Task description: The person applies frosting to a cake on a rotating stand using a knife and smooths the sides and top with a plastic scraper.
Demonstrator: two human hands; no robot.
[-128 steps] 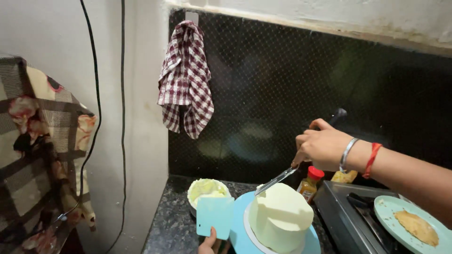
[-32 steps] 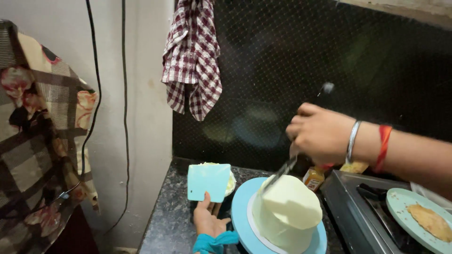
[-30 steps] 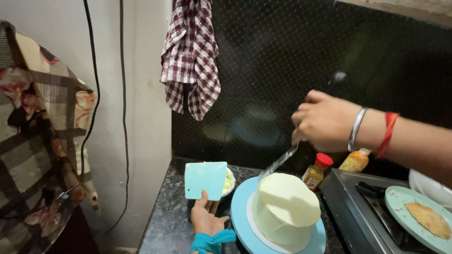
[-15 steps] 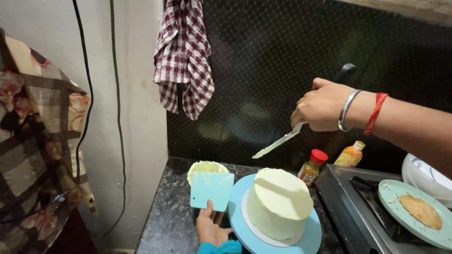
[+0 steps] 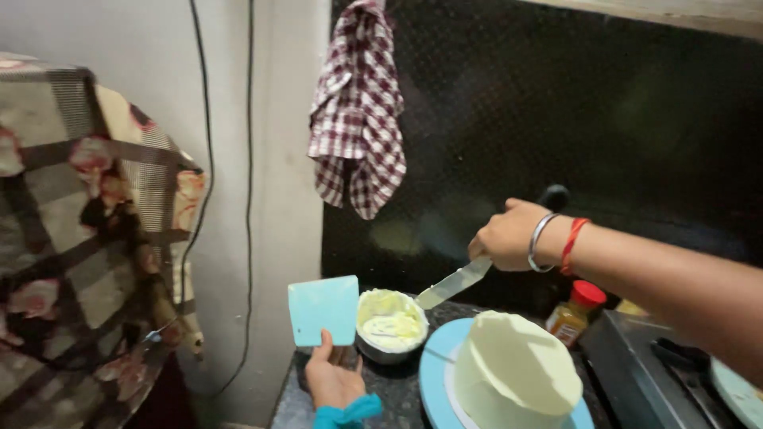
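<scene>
Nearest, left hand (image 5: 334, 380): low at the bench (image 5: 389, 389) edge, teal cuff at the wrist, fingers closed in a pinch on the lower edge of a pale blue scraper (image 5: 323, 311), which stands upright above the hand.

Just right of that hand: small metal bowl (image 5: 389, 327) of pale cream, resting on the dark speckled bench.

Further right of the left hand, below the right hand: pale cream-covered cake (image 5: 515, 375) on a light blue round board (image 5: 435, 373), the board close beside the bowl.

Right hand (image 5: 509, 236): raised above the cake and bowl, fingers wrapped shut round the dark handle of a flat icing knife (image 5: 455, 284); silver bangle and red thread at the wrist. Blade slants down and left from the hand, its tip over the bowl's rim; whether it touches cannot be told.

Below the right wrist, behind the cake: small spice jar (image 5: 576, 312) with red lid. Beside it, a stove (image 5: 660, 365).

Beyond, above the left hand: checked cloth (image 5: 358, 111) hanging on the dark wall. Far left of the left hand: floral patterned fabric (image 5: 79, 238) and two hanging cables (image 5: 208, 159).
</scene>
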